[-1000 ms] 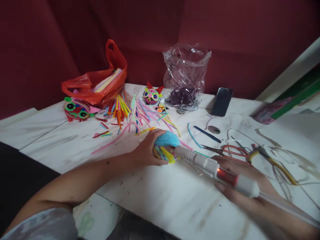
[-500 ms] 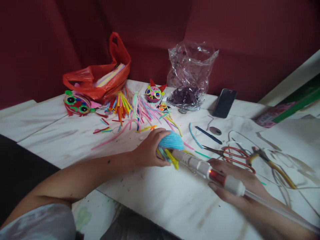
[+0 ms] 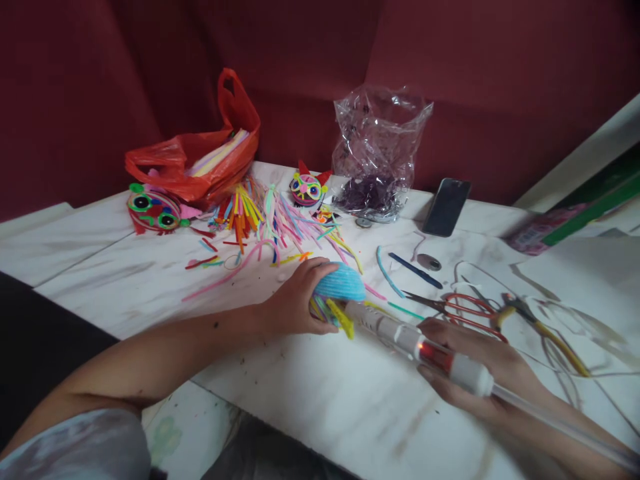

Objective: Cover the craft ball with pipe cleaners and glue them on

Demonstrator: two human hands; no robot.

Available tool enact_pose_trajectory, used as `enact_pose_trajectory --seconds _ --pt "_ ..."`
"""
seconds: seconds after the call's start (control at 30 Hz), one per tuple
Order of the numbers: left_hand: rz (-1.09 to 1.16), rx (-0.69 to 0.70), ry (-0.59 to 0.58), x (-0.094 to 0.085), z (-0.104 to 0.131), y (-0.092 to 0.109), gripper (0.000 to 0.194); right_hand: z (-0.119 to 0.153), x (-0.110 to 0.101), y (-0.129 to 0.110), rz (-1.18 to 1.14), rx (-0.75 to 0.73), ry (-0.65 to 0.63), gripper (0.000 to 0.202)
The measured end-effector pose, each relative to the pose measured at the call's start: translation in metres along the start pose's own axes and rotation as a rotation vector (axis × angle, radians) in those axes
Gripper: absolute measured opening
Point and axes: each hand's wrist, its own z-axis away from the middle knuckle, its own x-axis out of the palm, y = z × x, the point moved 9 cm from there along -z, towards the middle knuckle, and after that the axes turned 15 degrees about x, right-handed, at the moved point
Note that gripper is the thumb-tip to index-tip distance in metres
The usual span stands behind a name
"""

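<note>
My left hand (image 3: 295, 300) is closed round a rounded craft piece (image 3: 341, 283) wrapped in light-blue pipe cleaners, with yellow and pale strands on its lower side. A yellow pipe cleaner end (image 3: 344, 321) juts out from it toward me. In my right hand (image 3: 480, 353) lies a white hot glue gun (image 3: 395, 331) with a small orange light and a clear glue stick (image 3: 545, 423) running out of its back. The gun's front end meets the craft piece's right side; its nozzle tip is hidden.
Red-handled scissors (image 3: 470, 310), yellow-handled pliers (image 3: 555, 337) and a dark pen-like stick (image 3: 415, 269) lie at right. A phone (image 3: 447, 207), a clear plastic bag (image 3: 377, 153), loose pipe cleaners (image 3: 245, 213), a red bag (image 3: 200, 160) and two decorated faces (image 3: 155, 212) stand behind.
The whole view has shifted very slightly. Both hands keep the same hold, the glue gun still against the craft piece.
</note>
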Motion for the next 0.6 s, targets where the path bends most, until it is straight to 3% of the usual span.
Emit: enact_pose_trajectory --seconds 0.6 --pt "0.022 -0.02 0.02 -0.0027 -0.0011 -0.002 0.094 -0.0039 -0.0015 -0.0055 0.095 -0.016 -0.044 0.01"
